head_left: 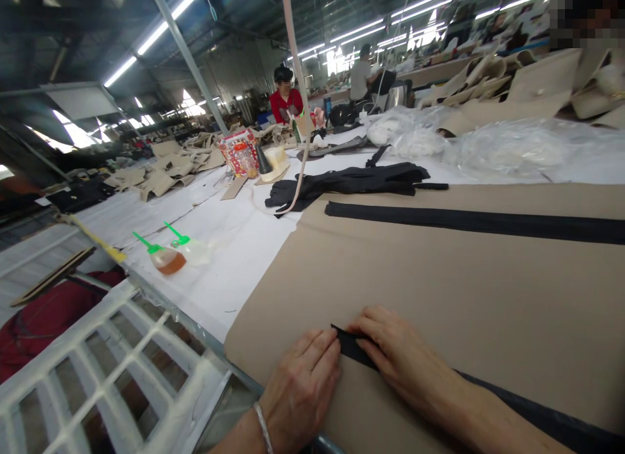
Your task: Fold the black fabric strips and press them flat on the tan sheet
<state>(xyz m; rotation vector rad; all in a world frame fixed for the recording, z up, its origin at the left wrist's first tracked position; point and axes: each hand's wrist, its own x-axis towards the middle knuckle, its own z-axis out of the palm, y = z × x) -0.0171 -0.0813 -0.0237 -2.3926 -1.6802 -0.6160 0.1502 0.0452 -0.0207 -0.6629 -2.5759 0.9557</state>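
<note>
A large beige sheet [439, 284], smooth like leather, covers the near right of the table. Along its front edge lies a black strip [355, 351], whose left end shows between my two hands. My left hand [303, 379] has its fingers pressed together at that end, and the fingertips touch the strip. Just to the right, my right hand [388, 343] has its thumb and curled fingers closed on the strip, with the forearm hiding part of it. A second black strip [469, 221] lies flat across the sheet's far side.
Two bottles with green nozzles, one holding amber liquid [170, 262], lie on the white table surface [229, 265]. Behind are piled black strips [351, 180], a hanging hose [303, 115], plastic bags [512, 144] and beige pieces. A white slatted rack [105, 376] stands lower left; people sit beyond.
</note>
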